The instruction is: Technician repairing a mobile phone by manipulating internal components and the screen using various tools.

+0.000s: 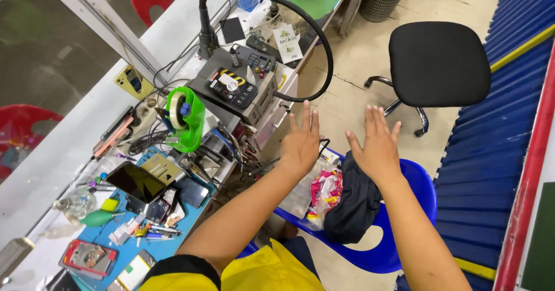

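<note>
Right under both hands, a blue chair (419, 187) is waiting; left hand (300, 143) and right hand (378, 146) are hovering spread flat, holding nothing, probably about to reach down toward the black cloth (354, 204).

Both bare forearms reach up from the bottom of the frame toward its middle. The left hand (300, 142) is held flat, back upward, fingers spread and pointing up-frame. The right hand (377, 143), just beside it, shows the same open, empty pose.
</note>
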